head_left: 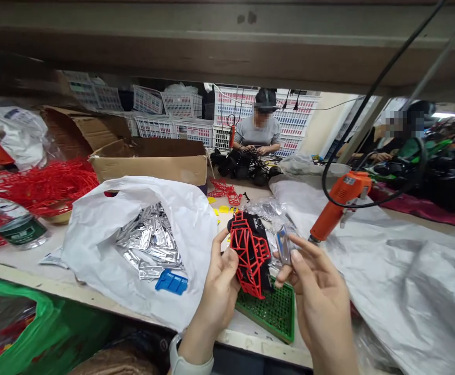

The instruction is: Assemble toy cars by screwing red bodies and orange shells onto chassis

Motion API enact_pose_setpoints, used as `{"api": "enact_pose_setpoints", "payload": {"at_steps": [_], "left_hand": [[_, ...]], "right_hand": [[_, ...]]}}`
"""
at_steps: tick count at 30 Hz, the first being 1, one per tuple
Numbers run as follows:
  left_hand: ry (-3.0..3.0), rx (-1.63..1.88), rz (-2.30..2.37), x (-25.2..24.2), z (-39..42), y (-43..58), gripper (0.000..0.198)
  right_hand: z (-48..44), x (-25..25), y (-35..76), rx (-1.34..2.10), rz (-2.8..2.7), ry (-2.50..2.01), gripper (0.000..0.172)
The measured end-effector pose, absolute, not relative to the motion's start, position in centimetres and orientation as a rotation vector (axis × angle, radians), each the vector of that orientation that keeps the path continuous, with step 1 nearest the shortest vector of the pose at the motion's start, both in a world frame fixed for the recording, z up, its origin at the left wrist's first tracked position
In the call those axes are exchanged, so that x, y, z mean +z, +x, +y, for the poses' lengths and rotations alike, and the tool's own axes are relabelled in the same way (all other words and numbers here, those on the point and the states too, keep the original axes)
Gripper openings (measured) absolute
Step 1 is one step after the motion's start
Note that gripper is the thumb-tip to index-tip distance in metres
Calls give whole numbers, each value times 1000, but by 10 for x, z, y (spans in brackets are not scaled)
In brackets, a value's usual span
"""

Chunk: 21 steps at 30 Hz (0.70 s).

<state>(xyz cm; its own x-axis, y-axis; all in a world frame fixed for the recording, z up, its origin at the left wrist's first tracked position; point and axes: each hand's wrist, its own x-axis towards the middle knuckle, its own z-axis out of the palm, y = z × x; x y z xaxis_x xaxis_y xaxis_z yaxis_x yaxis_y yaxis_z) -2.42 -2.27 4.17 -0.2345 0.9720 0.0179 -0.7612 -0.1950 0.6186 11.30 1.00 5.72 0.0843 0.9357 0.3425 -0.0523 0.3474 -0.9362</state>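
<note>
My left hand point(221, 273) is closed round the near side of a toy car body point(250, 255), a red tubular frame on a black base, tilted up on edge. Close to its right side, my right hand point(317, 286) pinches a small silvery plate point(283, 247) between thumb and fingers. A narrow gap seems to separate the plate from the car body. Beneath both hands lies a green perforated tray point(287, 312) with small bits in it. To the left, a white bag point(94, 245) holds many shiny silver plates point(157, 239) and a blue plastic part point(171, 282).
An orange electric screwdriver point(339, 203) hangs at right on a black cable. A cardboard box point(152, 166), red plastic frames point(47, 182) and a water bottle point(10, 219) stand at left. White plastic sheeting point(407, 276) covers the right side. A person point(258, 130) works opposite.
</note>
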Motion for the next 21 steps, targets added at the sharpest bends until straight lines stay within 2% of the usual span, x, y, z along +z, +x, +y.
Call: {"api": "enact_pose_setpoints", "payload": {"at_steps": [2,5,10,15,21], "left_hand": [[529,1679,599,39,-24,-17,76],[570,1628,609,33,-27,-7,74],[611,1562,726,34,-29,-3,62],[795,1295,771,44,-33,-13,48],[872,1043,866,50,-42,-16,55]], "right_hand": [[-8,53,113,920,-1188,-891,28],[-21,49,119,686,-1229,-937,21],[-31,56,146,441,-1564,-908,20],[-39,66,177,303,-1922,-902,18],[-46,70,185,113,-2101,-886,17]]}}
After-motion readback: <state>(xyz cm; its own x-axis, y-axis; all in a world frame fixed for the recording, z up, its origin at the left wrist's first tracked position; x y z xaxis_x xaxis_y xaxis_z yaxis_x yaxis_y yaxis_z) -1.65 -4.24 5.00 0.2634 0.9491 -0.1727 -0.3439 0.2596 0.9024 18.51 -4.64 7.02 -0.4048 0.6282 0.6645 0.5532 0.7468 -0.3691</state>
